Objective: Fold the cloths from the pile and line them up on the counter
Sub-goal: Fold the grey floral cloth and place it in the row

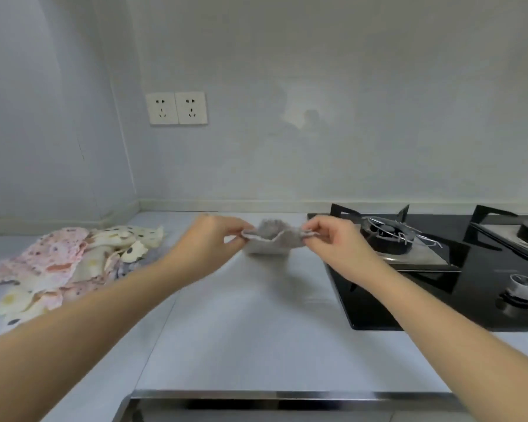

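Mid-fold, by the look of it: left hand point(214, 239) and right hand point(329, 239) apart, each pinching one end of grey cloth point(275, 237) low over desk point(241, 315), beside stove point(409, 269); pile point(73, 263) well left. Next, likely: laying flat, squaring edges.

Looked like a home kitchen: gas hob point(387, 303) just right of the grip, wall sockets point(176, 108) up-left, counter point(241, 315) beneath.
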A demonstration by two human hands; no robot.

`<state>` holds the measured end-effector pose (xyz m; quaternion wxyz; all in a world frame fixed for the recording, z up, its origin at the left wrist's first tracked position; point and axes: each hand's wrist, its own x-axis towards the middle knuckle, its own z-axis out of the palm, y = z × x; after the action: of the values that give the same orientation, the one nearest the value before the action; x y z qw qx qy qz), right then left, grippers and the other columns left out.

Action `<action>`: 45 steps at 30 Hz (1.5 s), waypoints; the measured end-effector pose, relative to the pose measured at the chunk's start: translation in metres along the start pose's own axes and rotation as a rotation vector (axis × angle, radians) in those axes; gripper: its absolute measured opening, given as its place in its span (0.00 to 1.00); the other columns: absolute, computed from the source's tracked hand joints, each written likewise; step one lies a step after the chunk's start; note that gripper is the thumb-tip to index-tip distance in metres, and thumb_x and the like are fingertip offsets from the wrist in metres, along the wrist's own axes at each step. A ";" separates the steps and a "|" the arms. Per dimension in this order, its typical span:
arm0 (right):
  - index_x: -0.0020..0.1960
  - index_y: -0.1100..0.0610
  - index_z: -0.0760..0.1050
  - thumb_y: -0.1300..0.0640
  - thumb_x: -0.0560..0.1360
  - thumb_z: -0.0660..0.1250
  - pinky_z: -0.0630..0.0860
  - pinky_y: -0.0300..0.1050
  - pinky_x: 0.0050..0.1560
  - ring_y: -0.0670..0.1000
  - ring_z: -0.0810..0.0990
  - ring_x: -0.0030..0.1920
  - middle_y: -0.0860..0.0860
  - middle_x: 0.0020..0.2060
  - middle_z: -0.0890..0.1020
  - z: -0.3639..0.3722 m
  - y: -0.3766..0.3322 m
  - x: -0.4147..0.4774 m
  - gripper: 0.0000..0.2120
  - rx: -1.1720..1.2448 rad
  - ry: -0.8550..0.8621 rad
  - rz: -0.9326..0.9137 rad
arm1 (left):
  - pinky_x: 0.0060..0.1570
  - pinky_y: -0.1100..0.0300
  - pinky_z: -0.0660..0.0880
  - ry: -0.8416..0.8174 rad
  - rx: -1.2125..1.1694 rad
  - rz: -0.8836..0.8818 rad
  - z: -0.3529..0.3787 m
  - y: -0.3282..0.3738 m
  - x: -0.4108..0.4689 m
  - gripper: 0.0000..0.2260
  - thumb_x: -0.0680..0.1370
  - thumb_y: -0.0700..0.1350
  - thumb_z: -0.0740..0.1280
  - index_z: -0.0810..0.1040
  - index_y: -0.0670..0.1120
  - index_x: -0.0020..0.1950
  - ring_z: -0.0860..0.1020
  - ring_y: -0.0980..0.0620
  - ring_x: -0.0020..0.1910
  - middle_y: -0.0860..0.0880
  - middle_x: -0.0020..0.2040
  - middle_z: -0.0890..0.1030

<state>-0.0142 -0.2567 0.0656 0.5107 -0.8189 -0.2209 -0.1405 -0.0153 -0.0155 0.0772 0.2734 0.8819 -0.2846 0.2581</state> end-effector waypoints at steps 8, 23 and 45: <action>0.41 0.51 0.76 0.69 0.70 0.63 0.66 0.33 0.67 0.32 0.70 0.64 0.45 0.57 0.82 0.025 0.042 -0.084 0.13 -0.223 -0.388 0.055 | 0.46 0.59 0.77 -0.283 0.136 0.192 0.036 0.002 -0.099 0.16 0.70 0.45 0.59 0.84 0.47 0.50 0.80 0.54 0.50 0.52 0.53 0.83; 0.58 0.52 0.80 0.67 0.71 0.58 0.55 0.36 0.74 0.33 0.68 0.66 0.39 0.63 0.75 0.013 0.036 -0.103 0.22 -0.479 -0.570 -0.139 | 0.63 0.62 0.71 -0.457 -0.016 0.349 0.033 0.003 -0.127 0.16 0.75 0.42 0.61 0.79 0.48 0.62 0.75 0.58 0.64 0.52 0.64 0.78; 0.78 0.57 0.38 0.48 0.82 0.41 0.36 0.57 0.75 0.49 0.38 0.77 0.52 0.77 0.39 0.060 0.020 -0.090 0.28 -1.018 -0.708 0.187 | 0.73 0.44 0.36 -0.796 0.499 -0.354 0.057 0.025 -0.103 0.29 0.82 0.57 0.42 0.36 0.45 0.77 0.35 0.54 0.76 0.50 0.77 0.36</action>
<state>-0.0814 -0.2301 -0.0168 -0.0372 -0.9723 -0.2095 0.0969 -0.0865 -0.0317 -0.0184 -0.0360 0.9852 -0.1425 -0.0885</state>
